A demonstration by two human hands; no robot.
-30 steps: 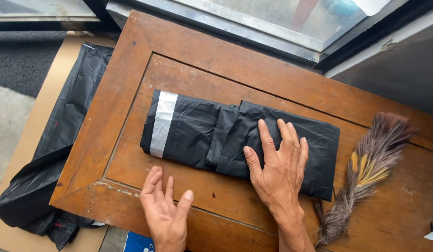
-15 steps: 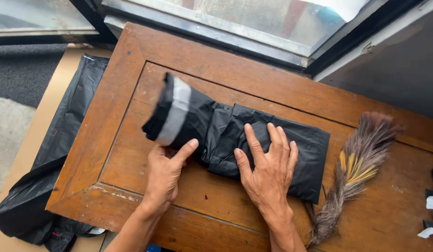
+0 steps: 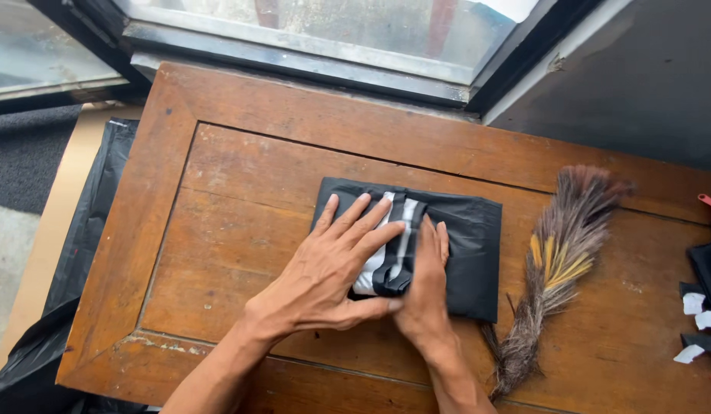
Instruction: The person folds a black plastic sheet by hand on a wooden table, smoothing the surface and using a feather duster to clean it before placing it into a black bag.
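Note:
A black garment with a grey-white stripe (image 3: 463,245) lies folded into a compact rectangle on the wooden table (image 3: 240,176). My left hand (image 3: 332,268) lies flat with spread fingers on its left half, over the striped part. My right hand (image 3: 426,287) presses edge-on beside it, fingers together, on the garment's middle. Both hands touch the cloth and each other near the front edge of the fold.
A brown feather duster (image 3: 558,261) lies to the right of the garment. Black fabric (image 3: 80,253) hangs off the table's left side. Dark items with white tags (image 3: 700,307) sit at the right edge. A window frame (image 3: 309,54) runs along the far side.
My left hand lifted the striped left end of the long garment and folded it over to the right. The garment is now half as long, and both hands rest on it.

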